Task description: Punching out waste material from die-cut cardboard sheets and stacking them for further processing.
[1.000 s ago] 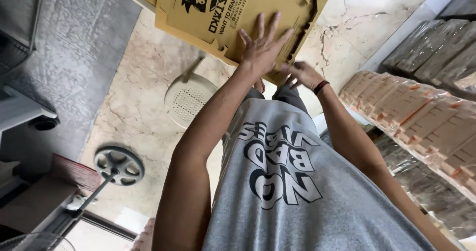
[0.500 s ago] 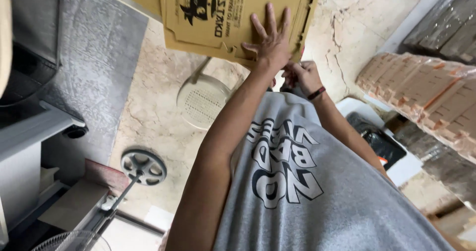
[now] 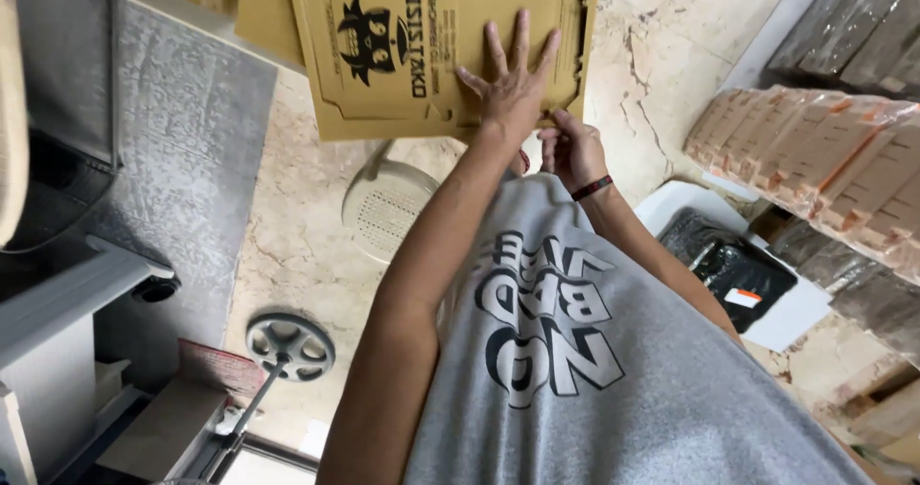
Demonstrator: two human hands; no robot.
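Note:
A flat tan cardboard sheet (image 3: 383, 54) with a black printed figure and notched edges lies ahead of me at the top of the view. My left hand (image 3: 513, 78) presses flat on it with the fingers spread. My right hand (image 3: 572, 150), with a dark band on the wrist, pinches the sheet's near edge just beside the left hand. My grey printed shirt (image 3: 594, 370) fills the lower part of the view.
A white round plastic stool (image 3: 388, 207) stands on the marble floor below the sheet. A fan base (image 3: 287, 346) sits lower left. Wrapped stacks of folded cartons (image 3: 824, 159) line the right. Black packets lie on a white tray (image 3: 795, 312). A grey panel (image 3: 182, 159) is at left.
The view has shifted and drawn closer to the sheet. My left hand stays flat on the cardboard, and my right hand keeps hold of its edge.

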